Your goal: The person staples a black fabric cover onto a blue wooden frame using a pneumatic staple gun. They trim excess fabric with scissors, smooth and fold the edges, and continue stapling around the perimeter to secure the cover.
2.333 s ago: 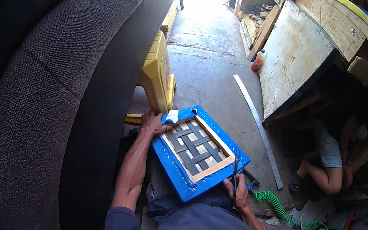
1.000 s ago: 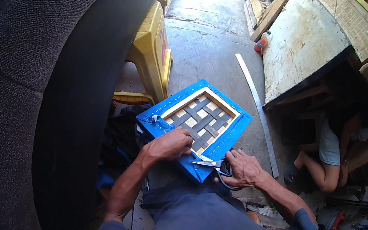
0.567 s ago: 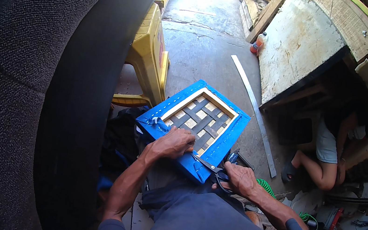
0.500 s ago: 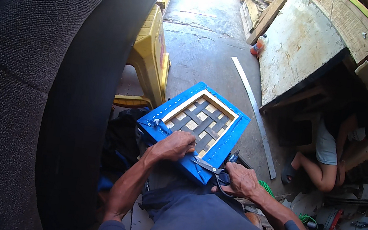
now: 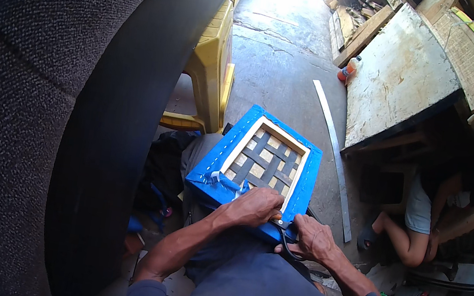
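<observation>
A rectangular seat frame covered in blue fabric [image 5: 209, 171] rests on my lap, underside up. White stitch-like marks run along its edges, and black woven straps [image 5: 259, 160] cross its wooden-rimmed opening. My left hand [image 5: 256, 206] is closed at the near edge, pinching the blue fabric; its fingertips are partly hidden. A loose strip of fabric [image 5: 237, 188] curls up beside its knuckles. In my right hand [image 5: 314, 239] is a pair of scissors with dark handles [image 5: 290, 244]. Their pivot sits at the near right corner, close to the left fingers, and the blades are mostly hidden.
A yellow plastic stool [image 5: 215, 66] stands ahead to the left, beside a large dark padded piece [image 5: 33, 89]. A long metal strip [image 5: 333, 155] lies on the floor to the right. Beyond are a worn board [image 5: 405, 75], an orange bottle [image 5: 350, 69] and a crouching person [image 5: 415, 215].
Both hands have come closer together, the left one moving right along the near edge to the corner. The scissor blades, visible before, are now mostly covered. The view has shifted slightly.
</observation>
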Tool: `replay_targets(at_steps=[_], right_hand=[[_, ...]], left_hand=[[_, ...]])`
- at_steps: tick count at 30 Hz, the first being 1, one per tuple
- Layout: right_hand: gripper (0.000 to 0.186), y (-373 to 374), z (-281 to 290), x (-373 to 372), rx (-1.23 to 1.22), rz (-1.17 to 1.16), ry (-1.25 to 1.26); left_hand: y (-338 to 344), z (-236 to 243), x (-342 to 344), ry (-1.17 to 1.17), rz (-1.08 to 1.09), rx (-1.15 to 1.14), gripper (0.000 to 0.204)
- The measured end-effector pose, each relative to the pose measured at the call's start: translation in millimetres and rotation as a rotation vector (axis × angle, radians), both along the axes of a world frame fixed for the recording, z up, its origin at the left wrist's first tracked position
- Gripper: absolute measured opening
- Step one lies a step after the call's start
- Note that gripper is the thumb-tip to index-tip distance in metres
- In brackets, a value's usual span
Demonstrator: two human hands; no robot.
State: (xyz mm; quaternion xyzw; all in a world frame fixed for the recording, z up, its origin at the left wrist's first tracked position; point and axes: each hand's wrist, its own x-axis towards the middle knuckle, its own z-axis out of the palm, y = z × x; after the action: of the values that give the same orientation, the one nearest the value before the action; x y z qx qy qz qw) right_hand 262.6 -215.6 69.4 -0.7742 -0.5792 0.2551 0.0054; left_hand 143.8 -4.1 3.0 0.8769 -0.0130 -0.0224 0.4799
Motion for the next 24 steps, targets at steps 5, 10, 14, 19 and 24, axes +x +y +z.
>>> replay_targets(at_steps=[5,10,14,19,24], right_hand=[[0.087,37.7,-7.4,-8.4,-0.004,-0.014,0.055],[0.046,75.5,-37.0,-4.5,0.076,0.196,0.102],[0.042,60.6,-54.0,8.0,0.217,0.091,0.34],[0.06,22.3,-5.0,-1.5,-0.079,0.108,0.267],[0.068,-10.5,25.9,-14.0,-0.148,-0.054,0.127]], left_hand=[[-11.8,5.7,4.9,-0.148,0.359,-0.206,0.023],[-21.1,33.8,11.8,-0.328,0.517,-0.316,0.02],[-28.1,51.0,13.1,-0.364,0.524,-0.389,0.02],[-53.7,55.5,28.7,-0.298,0.585,-0.54,0.021],[-106.0,46.9,58.4,-0.35,0.702,-0.572,0.018]])
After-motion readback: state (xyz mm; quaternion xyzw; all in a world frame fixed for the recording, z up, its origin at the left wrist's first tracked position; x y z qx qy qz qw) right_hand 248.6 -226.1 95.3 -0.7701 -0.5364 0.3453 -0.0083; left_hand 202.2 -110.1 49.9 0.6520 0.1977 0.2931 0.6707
